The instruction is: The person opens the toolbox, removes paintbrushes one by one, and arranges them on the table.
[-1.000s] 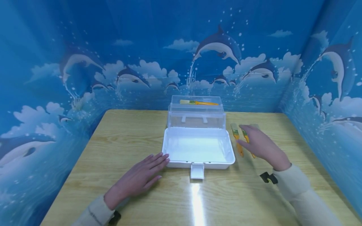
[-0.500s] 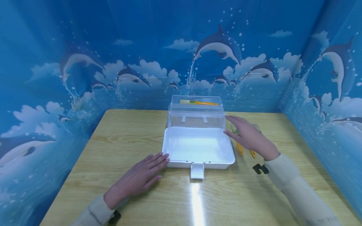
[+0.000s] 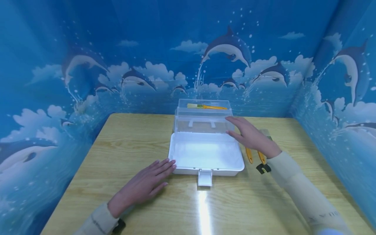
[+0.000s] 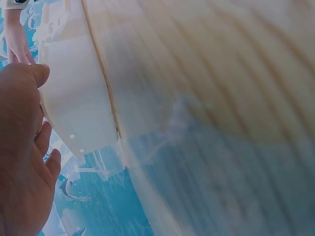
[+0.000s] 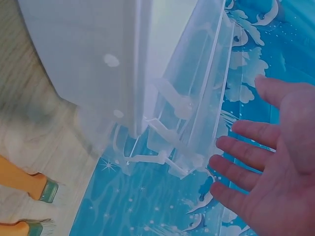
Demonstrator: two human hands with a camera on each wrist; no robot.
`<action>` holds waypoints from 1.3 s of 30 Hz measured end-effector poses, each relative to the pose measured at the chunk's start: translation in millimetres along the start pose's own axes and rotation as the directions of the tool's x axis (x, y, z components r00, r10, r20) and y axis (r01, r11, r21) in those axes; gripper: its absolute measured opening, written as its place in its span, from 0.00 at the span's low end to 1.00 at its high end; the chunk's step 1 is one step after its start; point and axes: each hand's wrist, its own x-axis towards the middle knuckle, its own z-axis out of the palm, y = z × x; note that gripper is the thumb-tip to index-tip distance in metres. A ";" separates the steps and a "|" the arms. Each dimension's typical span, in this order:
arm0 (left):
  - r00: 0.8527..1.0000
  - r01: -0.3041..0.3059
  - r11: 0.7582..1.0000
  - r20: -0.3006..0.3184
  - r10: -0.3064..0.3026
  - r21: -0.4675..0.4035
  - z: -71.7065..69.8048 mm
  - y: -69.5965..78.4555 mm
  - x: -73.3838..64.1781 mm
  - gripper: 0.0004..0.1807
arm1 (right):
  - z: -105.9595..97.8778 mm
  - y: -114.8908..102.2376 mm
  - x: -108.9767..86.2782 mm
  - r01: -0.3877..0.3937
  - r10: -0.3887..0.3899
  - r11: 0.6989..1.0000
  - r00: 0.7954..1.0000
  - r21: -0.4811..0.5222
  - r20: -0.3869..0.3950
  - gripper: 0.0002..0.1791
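Observation:
A white plastic storage box point(image 3: 205, 153) stands with its clear folding trays point(image 3: 202, 124) raised at the back. In the upper tray lies a paintbrush point(image 3: 213, 107) with an orange handle. My left hand point(image 3: 142, 184) has straight fingers, their tips at the box's front left corner. Fingers spread and holding nothing, my right hand point(image 3: 254, 137) is at the right end of the trays; the right wrist view shows its palm facing the tray hinges point(image 5: 162, 157). Beside the box lie two more paintbrushes point(image 3: 249, 156), partly hidden under the right hand and wrist.
The box's front latch point(image 3: 204, 178) hangs open toward the near side of the wooden table point(image 3: 132, 137). A blue dolphin-printed curtain point(image 3: 164, 49) encloses the table at the back and sides.
My right hand has moved left, from above the loose paintbrushes to the right end of the clear trays. The left hand and the box have kept their places.

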 end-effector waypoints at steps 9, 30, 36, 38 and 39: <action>1.000 0.000 1.000 -0.002 0.000 0.002 0.3 -0.2 0.0 0.36 | -4.5 2.3 17.5 0.016 -0.016 0.999 1.000 0.036 0.001 0.33; 0.999 0.017 1.000 0.042 -0.017 0.000 -0.2 -0.7 0.2 0.36 | -8.1 -7.3 59.7 0.016 -0.019 0.999 0.998 0.045 0.065 0.31; 0.998 0.023 1.000 0.062 -0.022 -0.005 -1.2 -1.0 0.0 0.36 | -8.5 -4.2 70.9 0.043 -0.047 0.997 0.996 0.057 0.081 0.30; 0.998 0.024 1.000 0.064 -0.024 -0.002 -1.2 -1.1 0.0 0.35 | -8.9 -2.0 74.4 0.040 -0.045 0.997 0.995 0.062 0.094 0.30; 0.998 0.025 1.000 0.065 -0.025 -0.001 -1.2 -1.2 0.0 0.35 | -9.1 -0.9 76.0 0.035 -0.041 0.997 0.994 0.063 0.100 0.30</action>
